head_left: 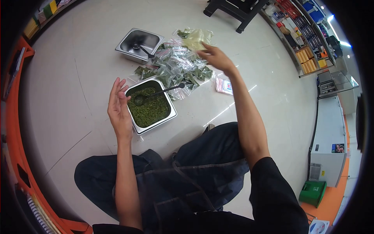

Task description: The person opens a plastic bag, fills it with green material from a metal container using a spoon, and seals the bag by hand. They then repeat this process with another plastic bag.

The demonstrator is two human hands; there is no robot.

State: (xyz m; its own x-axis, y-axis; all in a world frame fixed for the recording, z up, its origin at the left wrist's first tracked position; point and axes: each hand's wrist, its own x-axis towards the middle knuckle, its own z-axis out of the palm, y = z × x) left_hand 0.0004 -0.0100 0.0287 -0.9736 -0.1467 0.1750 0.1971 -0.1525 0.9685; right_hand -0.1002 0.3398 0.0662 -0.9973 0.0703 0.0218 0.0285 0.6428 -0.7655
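Note:
My left hand [119, 107] is raised with its fingers apart and nothing in it, beside the left rim of a steel pan [173, 113]. Chopped dried green herb [150, 113] fills much of that pan, and a black-handled spoon [161, 91] rests in it, its handle over the far rim. My right hand [216, 58] reaches forward, fingers stretched out, fingertips right by a pale yellow plastic bag [198, 39]. A heap of clear zip bags [177, 64] with green herb inside lies between the hands. Behind it, another steel pan [134, 36] holds a dark ladle [137, 45].
A packet of zip bags [223, 86] lies on the pale tiled floor right of the heap. Beyond stands a black stool [233, 11]. Stocked shelves [300, 39], a white chest freezer [329, 136] and a green bin [313, 193] line the right side; orange furniture [15, 136] runs along the left.

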